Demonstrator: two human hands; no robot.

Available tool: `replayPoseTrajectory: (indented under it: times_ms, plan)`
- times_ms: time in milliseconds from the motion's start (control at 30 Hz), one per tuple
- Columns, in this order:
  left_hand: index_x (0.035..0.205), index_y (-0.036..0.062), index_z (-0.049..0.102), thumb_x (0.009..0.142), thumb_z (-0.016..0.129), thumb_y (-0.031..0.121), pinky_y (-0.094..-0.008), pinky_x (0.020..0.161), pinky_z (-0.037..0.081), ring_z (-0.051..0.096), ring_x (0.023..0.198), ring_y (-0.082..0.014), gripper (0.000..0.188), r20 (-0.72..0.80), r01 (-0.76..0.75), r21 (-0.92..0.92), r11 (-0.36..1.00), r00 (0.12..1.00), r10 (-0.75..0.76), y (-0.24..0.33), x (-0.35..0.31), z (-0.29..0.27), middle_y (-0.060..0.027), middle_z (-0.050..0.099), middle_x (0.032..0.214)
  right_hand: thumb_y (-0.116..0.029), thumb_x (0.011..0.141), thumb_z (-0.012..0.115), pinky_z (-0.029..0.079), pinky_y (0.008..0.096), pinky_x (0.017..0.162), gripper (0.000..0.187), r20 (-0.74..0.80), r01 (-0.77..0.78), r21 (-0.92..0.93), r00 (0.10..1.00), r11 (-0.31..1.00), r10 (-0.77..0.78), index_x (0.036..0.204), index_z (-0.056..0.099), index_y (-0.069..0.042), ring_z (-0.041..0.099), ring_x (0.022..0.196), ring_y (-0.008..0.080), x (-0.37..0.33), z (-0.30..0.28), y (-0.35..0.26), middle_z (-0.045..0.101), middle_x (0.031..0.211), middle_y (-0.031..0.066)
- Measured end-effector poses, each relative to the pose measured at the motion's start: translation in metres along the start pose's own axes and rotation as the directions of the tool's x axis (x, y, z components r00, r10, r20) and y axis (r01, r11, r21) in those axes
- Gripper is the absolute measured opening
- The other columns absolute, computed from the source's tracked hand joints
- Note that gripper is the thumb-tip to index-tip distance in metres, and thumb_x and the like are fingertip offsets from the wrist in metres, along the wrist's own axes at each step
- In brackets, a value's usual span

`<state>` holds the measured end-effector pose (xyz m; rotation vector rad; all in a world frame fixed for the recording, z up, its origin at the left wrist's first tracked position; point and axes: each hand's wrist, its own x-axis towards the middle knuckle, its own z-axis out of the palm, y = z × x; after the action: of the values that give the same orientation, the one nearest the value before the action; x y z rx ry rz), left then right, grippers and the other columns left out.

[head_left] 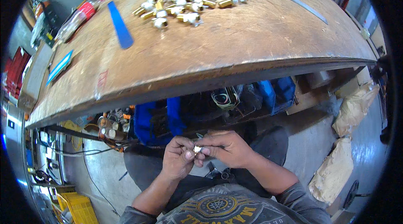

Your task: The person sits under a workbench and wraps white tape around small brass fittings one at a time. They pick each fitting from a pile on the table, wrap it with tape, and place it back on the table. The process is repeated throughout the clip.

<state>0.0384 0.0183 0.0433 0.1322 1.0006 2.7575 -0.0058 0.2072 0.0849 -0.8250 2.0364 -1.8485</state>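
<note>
In front of my lap, below the table's front edge, both my hands meet around a small fitting (197, 149) with white wrapping on it. My left hand (178, 159) grips it between thumb and fingers. From the other side, my right hand (226, 148) pinches at the white part with thumb and forefinger. Most of the fitting is hidden by my fingers. On the tabletop lies a loose cluster of brass fittings (191, 7), many with white-wrapped ends.
The wooden table (159, 60) also carries a blue strip (120, 26), a plastic bottle (79, 18) with a red label, and a long metal blade (296, 3). Blue bins (277, 93) sit beneath. Brown paper-wrapped bundles (333, 169) lie right, a yellow crate (77, 209) left.
</note>
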Motion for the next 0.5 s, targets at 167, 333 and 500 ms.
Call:
replayPoseTrajectory:
  times_ms: [167, 333, 500]
  plan:
    - [0.102, 0.0082, 0.045, 0.092, 0.067, 0.015, -0.0324, 0.063, 0.061, 0.069, 0.081, -0.0206, 0.025, 0.070, -0.046, -0.076, 0.996, 0.996, 0.051, 0.003, -0.037, 0.009, -0.0145, 0.065, 0.089, -0.009, 0.090, 0.065, 0.051, 0.0333, 0.076, 0.025, 0.064, 0.059, 0.102, 0.996, 0.993, -0.066, 0.113, 0.069, -0.001, 0.065, 0.084, 0.0220, -0.018, 0.024, -0.017, 0.067, 0.092, 0.0128]
    - [0.101, 0.0100, 0.042, 0.093, 0.066, 0.018, -0.0293, 0.060, 0.059, 0.069, 0.082, -0.0196, 0.027, 0.043, -0.088, -0.096, 0.991, 0.995, 0.093, 0.003, -0.068, 0.012, -0.0127, 0.064, 0.091, -0.007, 0.089, 0.065, 0.050, 0.0320, 0.074, 0.026, 0.028, 0.094, 0.001, 0.995, 0.996, -0.094, 0.114, 0.069, -0.003, 0.064, 0.082, 0.0223, -0.034, 0.049, -0.031, 0.067, 0.091, 0.0125]
    - [0.103, 0.0134, 0.041, 0.094, 0.065, 0.021, -0.0269, 0.055, 0.057, 0.067, 0.072, -0.0172, 0.026, 0.019, -0.060, -0.186, 0.981, 0.998, 0.065, 0.007, -0.094, 0.015, -0.0124, 0.064, 0.085, -0.003, 0.088, 0.066, 0.050, 0.0308, 0.072, 0.025, 0.049, 0.131, -0.079, 0.991, 0.988, -0.128, 0.113, 0.069, -0.001, 0.063, 0.081, 0.0206, -0.042, 0.069, -0.054, 0.065, 0.091, 0.0127]
